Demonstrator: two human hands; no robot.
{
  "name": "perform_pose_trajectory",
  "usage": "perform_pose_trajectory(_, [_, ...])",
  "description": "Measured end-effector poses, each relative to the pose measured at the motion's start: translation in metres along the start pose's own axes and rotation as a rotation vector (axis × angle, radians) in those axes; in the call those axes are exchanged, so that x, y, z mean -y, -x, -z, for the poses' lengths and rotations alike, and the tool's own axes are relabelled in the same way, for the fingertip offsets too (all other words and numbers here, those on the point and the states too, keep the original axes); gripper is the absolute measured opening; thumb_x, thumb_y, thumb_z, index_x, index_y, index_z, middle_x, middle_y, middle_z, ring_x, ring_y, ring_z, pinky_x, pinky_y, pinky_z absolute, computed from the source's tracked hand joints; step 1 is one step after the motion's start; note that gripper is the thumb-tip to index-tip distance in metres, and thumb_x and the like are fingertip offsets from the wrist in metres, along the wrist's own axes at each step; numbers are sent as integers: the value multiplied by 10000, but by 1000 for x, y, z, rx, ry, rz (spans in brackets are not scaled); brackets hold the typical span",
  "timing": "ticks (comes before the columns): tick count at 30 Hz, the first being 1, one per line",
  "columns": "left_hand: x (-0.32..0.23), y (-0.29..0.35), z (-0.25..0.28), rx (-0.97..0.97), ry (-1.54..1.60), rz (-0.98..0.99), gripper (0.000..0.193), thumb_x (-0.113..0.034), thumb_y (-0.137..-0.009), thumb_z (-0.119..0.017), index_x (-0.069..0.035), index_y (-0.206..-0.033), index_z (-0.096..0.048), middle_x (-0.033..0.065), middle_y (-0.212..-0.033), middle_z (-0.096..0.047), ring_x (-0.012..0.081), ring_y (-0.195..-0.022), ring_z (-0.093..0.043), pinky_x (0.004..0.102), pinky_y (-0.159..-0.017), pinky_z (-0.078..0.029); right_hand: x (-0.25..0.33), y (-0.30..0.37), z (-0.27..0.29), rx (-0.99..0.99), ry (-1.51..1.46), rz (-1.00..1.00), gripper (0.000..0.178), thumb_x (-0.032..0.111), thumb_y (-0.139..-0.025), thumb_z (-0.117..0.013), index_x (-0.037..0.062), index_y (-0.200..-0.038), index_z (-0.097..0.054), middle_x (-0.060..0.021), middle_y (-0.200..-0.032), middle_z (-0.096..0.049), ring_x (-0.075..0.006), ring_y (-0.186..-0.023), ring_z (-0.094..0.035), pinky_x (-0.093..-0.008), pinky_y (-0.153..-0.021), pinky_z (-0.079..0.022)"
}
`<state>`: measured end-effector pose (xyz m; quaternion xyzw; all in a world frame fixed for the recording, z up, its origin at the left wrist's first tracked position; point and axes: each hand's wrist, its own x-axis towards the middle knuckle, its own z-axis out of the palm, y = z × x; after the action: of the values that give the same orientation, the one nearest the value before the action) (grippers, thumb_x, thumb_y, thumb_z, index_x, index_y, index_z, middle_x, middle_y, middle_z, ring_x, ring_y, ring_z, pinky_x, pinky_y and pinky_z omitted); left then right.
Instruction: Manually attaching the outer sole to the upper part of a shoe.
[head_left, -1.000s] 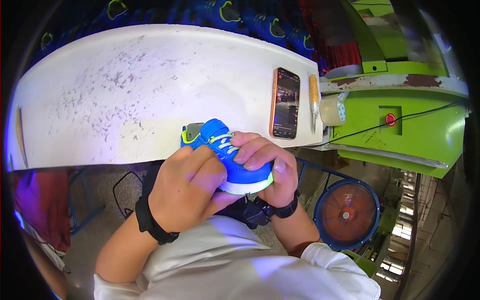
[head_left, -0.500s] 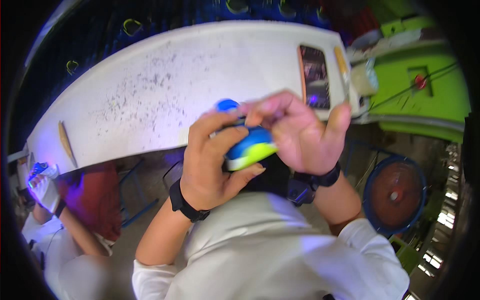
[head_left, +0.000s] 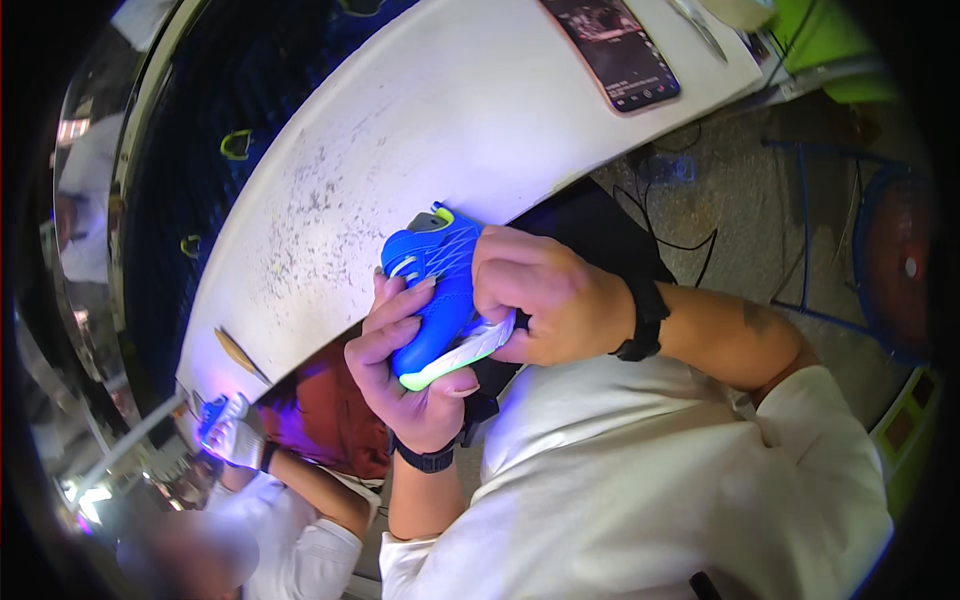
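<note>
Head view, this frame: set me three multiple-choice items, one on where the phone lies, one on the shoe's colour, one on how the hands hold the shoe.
1. Where is the phone?
A. Flat on the white table
B. In the left hand
C. On the floor

2. What colour is the shoe upper?
A. Red
B. Blue
C. Black

3. How is the shoe held?
A. Resting alone on the table
B. By the right hand only
C. Between both hands

Answers:
1 A: the phone lies screen-up on the table top, apart from both hands.
2 B: the upper is bright blue, over a white sole with a yellow-green edge.
3 C: the left hand cups the shoe from below and the right hand closes on it from the side, just off the table edge.
</note>
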<state>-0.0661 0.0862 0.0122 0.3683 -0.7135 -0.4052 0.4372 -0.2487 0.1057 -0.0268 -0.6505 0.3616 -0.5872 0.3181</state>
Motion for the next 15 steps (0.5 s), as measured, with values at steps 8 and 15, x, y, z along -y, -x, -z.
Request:
perform_pose_trajectory(8, [13,-14,29,251,4,-151,416,-215,-782,-846,-70,-926,-485,190,-1023,-722,316,-1179,-635,595,-1189,-272,-17,-4,8,27,190,-53,432,183,-585,-878,95,-774,-500,-71,-809,-494,-290,-736,-522,-393,-646,-426])
perform_pose_trajectory(15, [12,-14,68,239,-50,226,281,-171,-816,-674,-36,-925,-452,229,-1255,-540,313,-1178,-557,476,-1099,-370,-27,-20,-9,234,260,-116,453,202,-581,-871,87,-814,-500,-80,-821,-490,-291,-760,-560,-407,-657,-461])
